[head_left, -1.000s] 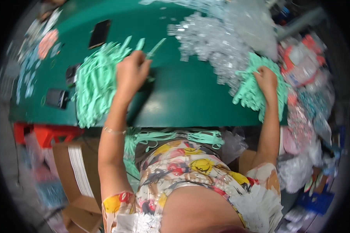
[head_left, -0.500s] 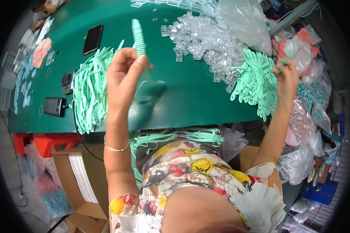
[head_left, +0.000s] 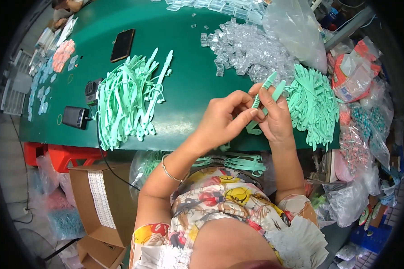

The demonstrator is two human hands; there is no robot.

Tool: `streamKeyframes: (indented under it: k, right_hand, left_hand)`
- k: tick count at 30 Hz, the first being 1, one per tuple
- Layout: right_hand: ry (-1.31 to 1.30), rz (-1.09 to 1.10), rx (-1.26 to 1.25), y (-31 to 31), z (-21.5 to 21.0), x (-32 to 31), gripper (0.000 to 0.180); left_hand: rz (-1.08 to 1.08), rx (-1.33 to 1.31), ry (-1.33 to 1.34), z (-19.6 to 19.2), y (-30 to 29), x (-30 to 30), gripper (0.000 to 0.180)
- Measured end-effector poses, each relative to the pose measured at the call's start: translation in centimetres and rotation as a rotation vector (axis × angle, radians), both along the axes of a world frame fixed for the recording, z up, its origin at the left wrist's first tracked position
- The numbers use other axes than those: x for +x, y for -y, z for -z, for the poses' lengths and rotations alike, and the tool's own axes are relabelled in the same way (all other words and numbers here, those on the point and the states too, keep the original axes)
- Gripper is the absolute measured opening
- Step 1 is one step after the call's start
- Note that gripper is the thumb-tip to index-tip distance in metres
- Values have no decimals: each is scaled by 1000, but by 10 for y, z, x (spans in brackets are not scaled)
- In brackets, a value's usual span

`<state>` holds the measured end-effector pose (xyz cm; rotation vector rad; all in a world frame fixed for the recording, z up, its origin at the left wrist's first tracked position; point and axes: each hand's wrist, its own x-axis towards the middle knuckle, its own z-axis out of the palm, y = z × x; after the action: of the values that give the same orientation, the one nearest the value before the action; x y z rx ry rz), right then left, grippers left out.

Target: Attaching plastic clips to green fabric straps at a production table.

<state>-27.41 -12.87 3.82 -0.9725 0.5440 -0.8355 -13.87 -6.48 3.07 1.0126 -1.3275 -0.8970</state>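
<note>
Pinching mint-green straps (head_left: pixel 269 81) in nearly closed left fingers (head_left: pixel 239 97) and right fingers (head_left: pixel 268 100), with tips poking out beyond. Likely light, bendy and smooth enough to slip; best taken by the ribbed stretch. Just right of the fingers: a matching green pile (head_left: pixel 312 106).

– Table (head_left: pixel 184 96), left side?
– Strap heap (head_left: pixel 125 98); phone (head_left: pixel 122 45) behind it, power bank (head_left: pixel 75 117) just left.
– Right side?
– Second strap heap (head_left: pixel 312 105) (reaching the near edge); bag (head_left: pixel 296 33) behind it, small pieces (head_left: pixel 251 49) left of the bag.
</note>
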Motion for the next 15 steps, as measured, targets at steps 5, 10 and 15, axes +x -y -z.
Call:
streamKeyframes:
  k: [5,10,15]
  right_hand:
    - [146,-18,-14,4,12,-9,26]
    - [344,-61,1,-9,2,-16,30]
    - [371,-206,88,-7,1,-39,40]
  left_hand:
    - [-428,134,267,42,56,43,25]
    - [-730,238,931,69,105,55,29]
    - [-638,306,955,72,105,57,26]
